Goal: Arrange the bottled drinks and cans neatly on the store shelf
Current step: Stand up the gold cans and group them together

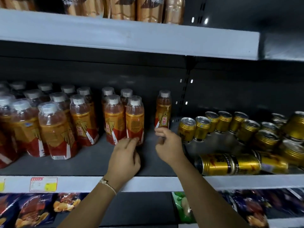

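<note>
On dark store shelf (92, 163), left hand (125, 155) touching bottle (134, 119), right hand (169, 145) pinching lone bottle (163, 111)

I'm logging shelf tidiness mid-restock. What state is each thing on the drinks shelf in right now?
Lone bottle: upright, apart from the group, right hand pinching its base.
Front bottle: upright, left hand fingers touching its base.
Bottle group: upright, capped, loosely clustered.
Standing cans: upright, unevenly rowed.
Fallen cans: lying on their sides.

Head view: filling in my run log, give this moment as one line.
left hand: touches bottle base | right hand: pinches lone bottle base | gold cans: some lying down
</note>
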`<state>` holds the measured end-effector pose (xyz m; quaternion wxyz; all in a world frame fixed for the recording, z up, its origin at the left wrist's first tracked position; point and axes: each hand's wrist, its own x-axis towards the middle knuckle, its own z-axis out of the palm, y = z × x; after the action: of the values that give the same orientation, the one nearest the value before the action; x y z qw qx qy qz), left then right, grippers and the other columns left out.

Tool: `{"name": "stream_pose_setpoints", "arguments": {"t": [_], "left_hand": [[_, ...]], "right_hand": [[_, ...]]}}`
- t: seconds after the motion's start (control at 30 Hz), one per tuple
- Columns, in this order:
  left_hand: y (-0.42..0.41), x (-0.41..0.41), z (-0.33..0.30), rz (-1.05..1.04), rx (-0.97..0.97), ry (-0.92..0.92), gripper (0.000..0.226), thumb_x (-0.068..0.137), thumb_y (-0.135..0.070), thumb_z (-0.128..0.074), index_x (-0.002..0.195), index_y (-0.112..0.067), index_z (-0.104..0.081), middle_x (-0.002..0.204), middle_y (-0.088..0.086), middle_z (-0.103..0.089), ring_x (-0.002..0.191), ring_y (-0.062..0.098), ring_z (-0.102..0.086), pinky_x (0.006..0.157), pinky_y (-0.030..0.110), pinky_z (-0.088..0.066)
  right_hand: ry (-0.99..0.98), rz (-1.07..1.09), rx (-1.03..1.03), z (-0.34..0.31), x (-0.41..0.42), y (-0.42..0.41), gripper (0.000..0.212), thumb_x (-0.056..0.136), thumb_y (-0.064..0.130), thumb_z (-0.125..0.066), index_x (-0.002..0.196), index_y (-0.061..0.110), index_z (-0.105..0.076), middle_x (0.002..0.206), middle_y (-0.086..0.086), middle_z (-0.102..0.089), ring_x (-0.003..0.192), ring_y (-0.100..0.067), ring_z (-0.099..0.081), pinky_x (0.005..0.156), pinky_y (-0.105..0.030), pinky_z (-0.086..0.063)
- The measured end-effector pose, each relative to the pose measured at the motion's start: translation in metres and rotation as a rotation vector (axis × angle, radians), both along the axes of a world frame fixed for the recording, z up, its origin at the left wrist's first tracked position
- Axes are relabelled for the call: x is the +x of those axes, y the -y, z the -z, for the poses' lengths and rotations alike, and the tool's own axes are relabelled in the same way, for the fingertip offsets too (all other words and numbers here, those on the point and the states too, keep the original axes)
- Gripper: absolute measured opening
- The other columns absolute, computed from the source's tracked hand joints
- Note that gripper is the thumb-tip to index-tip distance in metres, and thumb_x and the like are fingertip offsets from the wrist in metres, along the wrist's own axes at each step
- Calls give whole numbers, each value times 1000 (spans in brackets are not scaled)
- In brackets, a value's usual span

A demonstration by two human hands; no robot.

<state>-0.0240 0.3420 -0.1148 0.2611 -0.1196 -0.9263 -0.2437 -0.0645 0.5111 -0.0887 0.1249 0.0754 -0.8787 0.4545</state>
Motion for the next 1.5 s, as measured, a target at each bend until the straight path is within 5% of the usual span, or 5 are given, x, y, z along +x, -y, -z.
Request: {"name": "stream_pose_setpoints", "arguments": {"t": [0.3, 0.5, 0.83, 1.0, 1.5], "left_hand": [[-43, 12, -11, 254, 87, -33, 34, 85, -16, -52, 112, -7, -70, 106, 8, -70, 95, 26, -65, 87, 33, -53], [-116, 14, -26, 405, 93, 64, 52, 92, -44, -47, 132, -14, -59, 125, 1, -63, 116, 17, -56, 99, 29, -45], [-204, -4, -20, 319, -293, 219, 80, 71, -81, -57, 127, -24, -53, 121, -3, -57, 113, 16, -49, 96, 31, -44], [-216, -8, -27, 226, -353, 326, 77, 65, -71, -71, 124, -26, -53, 117, -2, -60, 106, 19, -56, 87, 30, -47], [-202, -2, -8, 192, -27, 395, 85, 60, -60, -82, 133, -38, -44, 115, -10, -50, 102, 10, -52, 94, 26, -47]], "right_hand": [[-156, 158, 212, -41, 37, -101, 34, 94, 2, -50, 120, 14, -68, 110, -6, -73, 102, -21, -67, 89, -36, -56], [-153, 203, 220, -46, 36, -171, 36, 96, 6, -48, 124, 19, -66, 110, 2, -71, 95, -10, -62, 72, -15, -50], [147, -272, 311, -31, 29, -250, 66, 90, 20, -70, 148, 34, -43, 141, 9, -56, 126, -8, -54, 91, -19, -50], [304, -422, 447, -31, 25, -251, 99, 78, 22, -78, 155, 44, -21, 135, 20, -48, 106, -5, -62, 85, -33, -59], [126, -355, 676, -21, 13, -242, 83, 67, 40, -87, 139, 29, -47, 127, 3, -60, 109, -20, -59, 90, -38, -53]]}}
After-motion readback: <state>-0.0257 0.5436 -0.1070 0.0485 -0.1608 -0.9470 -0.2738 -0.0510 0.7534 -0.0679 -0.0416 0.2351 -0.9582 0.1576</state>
